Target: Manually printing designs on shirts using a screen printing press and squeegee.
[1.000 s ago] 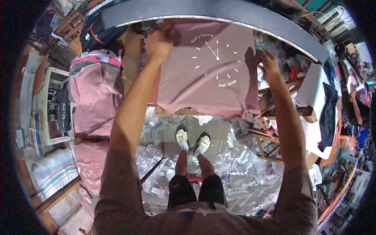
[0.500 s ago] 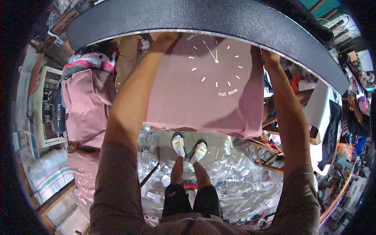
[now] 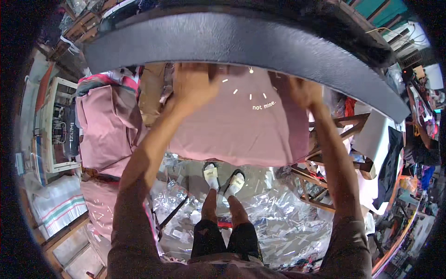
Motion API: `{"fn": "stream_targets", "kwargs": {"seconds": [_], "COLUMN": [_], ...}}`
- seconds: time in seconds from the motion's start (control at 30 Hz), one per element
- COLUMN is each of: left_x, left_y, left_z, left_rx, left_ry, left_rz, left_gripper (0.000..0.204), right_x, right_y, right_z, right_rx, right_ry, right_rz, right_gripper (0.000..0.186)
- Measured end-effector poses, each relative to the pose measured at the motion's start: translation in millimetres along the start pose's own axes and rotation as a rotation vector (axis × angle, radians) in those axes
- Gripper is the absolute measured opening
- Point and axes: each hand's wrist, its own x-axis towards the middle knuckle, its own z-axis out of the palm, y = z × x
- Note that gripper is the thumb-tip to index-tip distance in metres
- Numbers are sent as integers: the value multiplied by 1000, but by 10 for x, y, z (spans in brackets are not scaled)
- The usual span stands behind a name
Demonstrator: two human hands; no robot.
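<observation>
A pink T-shirt (image 3: 223,130) with a white printed dial of short dashes and lettering lies spread out in front of me, its hem toward me. On its upper left part is my left hand (image 3: 197,88), touching the cloth. My right hand (image 3: 306,93) is at the shirt's upper right edge, where the fabric is in shadow. Both hands' fingertips are smeared and partly hidden under a broad dark grey curved band (image 3: 246,39), so their grip does not show. The band also covers the top of the print.
More pink cloth (image 3: 104,125) is heaped at the left, beside a white-framed case (image 3: 62,125). A white sack (image 3: 58,200) lies below it. Wooden framework (image 3: 316,186) and white and black cloth (image 3: 385,158) stand at the right. Plastic scraps (image 3: 278,218) litter the floor around my feet.
Both hands have drawn back toward me and come further out from under the dark band. The band sits lower in view, hiding more of the print.
</observation>
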Motion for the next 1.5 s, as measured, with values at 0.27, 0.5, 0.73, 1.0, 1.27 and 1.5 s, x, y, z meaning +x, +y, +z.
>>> {"fn": "stream_targets", "kwargs": {"seconds": [0.27,0.5,0.73,1.0,1.27,1.5], "left_x": [-680,-2399,-3119,-2836,-837,82], "left_y": [450,585,807,1056,3286,3960], "left_z": [-401,-963,-856,-402,-263,635], "left_rx": [-104,-495,-694,-966,-1547,-1643], "left_ry": [211,-43,-70,-142,-825,-1139], "left_rz": [161,-140,-169,-157,-125,-692], "left_gripper": [49,36,26,30,68,37], "right_x": [-838,-2076,-2723,-3471,-3660,-3369], "right_y": [-878,-465,463,1411,1461,938], "right_z": [-1002,-2474,-2704,-2538,-2638,-2478], "right_rx": [680,75,-44,-120,234,-32], "right_ry": [-115,167,235,233,445,364], "right_rz": [174,437,887,897,1121,743], "right_gripper": [36,82,77,20,26,18]}}
